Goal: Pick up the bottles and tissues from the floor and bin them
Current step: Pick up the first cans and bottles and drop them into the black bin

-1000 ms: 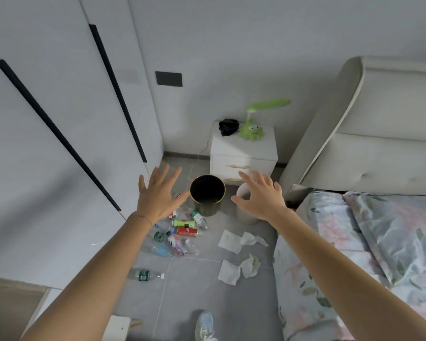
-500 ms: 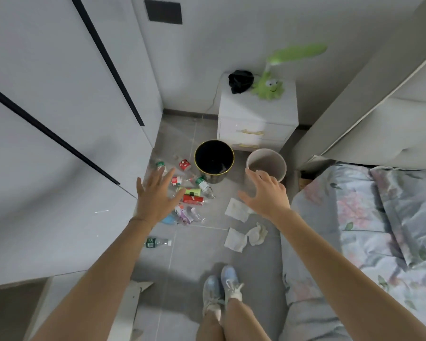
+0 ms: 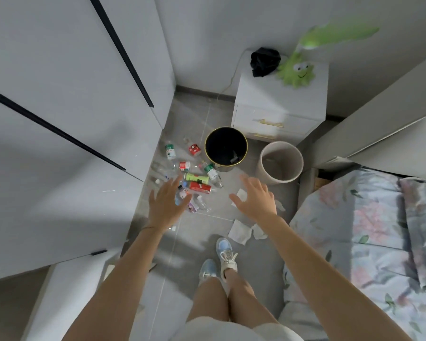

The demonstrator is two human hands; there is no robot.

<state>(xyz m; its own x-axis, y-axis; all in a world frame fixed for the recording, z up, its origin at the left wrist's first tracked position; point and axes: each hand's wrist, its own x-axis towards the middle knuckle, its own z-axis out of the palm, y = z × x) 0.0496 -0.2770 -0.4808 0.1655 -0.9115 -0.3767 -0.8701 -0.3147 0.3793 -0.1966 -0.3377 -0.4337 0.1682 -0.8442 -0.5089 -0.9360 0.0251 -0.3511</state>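
Both hands out in front, fingers spread wide, nothing held. Left hand hangs over the near edge of the bottle pile; right hand over a white tissue that it partly hides. Neither looks to be touching anything yet.

Bottles lie scattered on the grey floor left of the black bin: a red-label bottle, a green-label bottle, a clear bottle with a green label right against the bin's base, another clear one near the wardrobe. More crumpled tissues sit just ahead of the sneakers. A beige bin stands beside the black one, in front of the nightstand.

Risks, as I judge: bottles are round and crowded, so a grab at one likely knocks others rolling toward the wardrobe or under the bed. Tissues near the feet could get stepped on or missed. Two bins; unclear which takes what. A loose toss could tip a light bin.
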